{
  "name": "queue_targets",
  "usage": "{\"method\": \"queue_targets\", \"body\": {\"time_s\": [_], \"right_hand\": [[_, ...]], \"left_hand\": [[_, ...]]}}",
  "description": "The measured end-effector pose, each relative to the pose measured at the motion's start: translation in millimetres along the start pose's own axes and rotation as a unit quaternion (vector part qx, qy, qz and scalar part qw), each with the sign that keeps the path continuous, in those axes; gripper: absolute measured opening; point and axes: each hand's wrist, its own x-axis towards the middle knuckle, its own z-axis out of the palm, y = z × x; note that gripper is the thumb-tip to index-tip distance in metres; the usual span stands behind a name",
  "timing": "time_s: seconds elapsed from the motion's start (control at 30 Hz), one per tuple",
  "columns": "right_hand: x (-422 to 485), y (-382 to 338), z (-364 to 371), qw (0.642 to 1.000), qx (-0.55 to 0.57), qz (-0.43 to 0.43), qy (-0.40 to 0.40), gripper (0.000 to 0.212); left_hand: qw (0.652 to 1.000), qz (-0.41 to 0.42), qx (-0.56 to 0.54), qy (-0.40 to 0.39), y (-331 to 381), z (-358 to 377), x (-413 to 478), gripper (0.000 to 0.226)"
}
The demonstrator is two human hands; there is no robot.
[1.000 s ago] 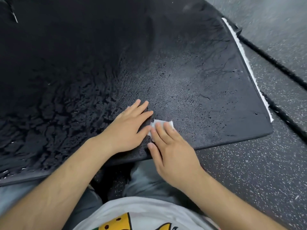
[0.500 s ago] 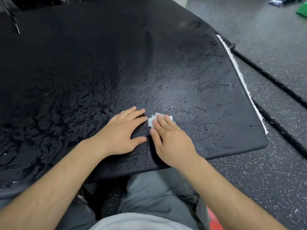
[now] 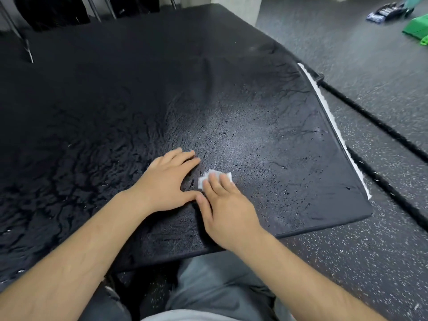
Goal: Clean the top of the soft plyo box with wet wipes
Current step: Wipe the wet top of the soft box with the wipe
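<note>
The black top of the soft plyo box (image 3: 266, 126) fills most of the view, wrinkled on the left and speckled with wet drops in the middle and right. A small white wet wipe (image 3: 206, 178) lies on it near the front edge. My right hand (image 3: 224, 205) presses the wipe flat with straight fingers, and the fingertips cover much of it. My left hand (image 3: 169, 179) rests palm down on the box just left of the wipe, fingers straight.
A white strip (image 3: 328, 117) runs along the box's right edge. Speckled rubber floor (image 3: 359, 262) lies right of and in front of the box. A green object (image 3: 416, 28) and a dark packet (image 3: 384, 12) sit far right. Metal legs (image 3: 23, 42) stand behind the box.
The view has tilted up, showing more of the box and floor. Both hands and the wipe have slid slightly further from the front edge, and the left fingers moved apart from the wipe.
</note>
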Motion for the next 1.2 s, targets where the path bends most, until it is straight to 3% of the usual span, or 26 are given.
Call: {"method": "queue_targets", "body": {"time_s": [0.13,0.27,0.43,0.6,0.73,0.9,0.97,1.1,1.2], "right_hand": [[29,20,-3,0.999,0.020,0.022,0.024,0.066],[52,25,-4,0.998,0.018,0.052,0.034,0.072],[37,2,-1,0.999,0.027,-0.035,0.003,0.063],[91,8,-10,0.997,0.045,-0.041,0.040,0.057],[62,-6,1,0.996,0.012,-0.069,0.051,0.054],[92,21,-9,0.999,0.027,-0.029,0.002,0.062],[107,26,-11,1.000,0.018,-0.022,0.002,0.059],[91,21,6,0.997,-0.039,-0.060,-0.021,0.077],[98,42,-3,0.999,-0.029,-0.026,-0.037,0.082]], "left_hand": [[0.998,-0.020,-0.038,-0.044,-10,8,7,0.110],[0.998,-0.015,-0.056,-0.035,-14,11,4,0.109],[0.995,-0.040,-0.083,-0.028,-13,13,7,0.116],[0.995,-0.051,-0.074,-0.032,-12,-1,11,0.133],[0.999,-0.053,0.002,-0.001,-22,-7,16,0.120],[0.997,-0.053,-0.015,-0.048,-26,-1,19,0.138],[0.997,-0.056,-0.010,-0.049,-27,0,17,0.138],[0.998,-0.056,-0.011,-0.038,-27,5,14,0.137],[0.997,-0.064,-0.008,-0.044,-23,1,15,0.136]]}}
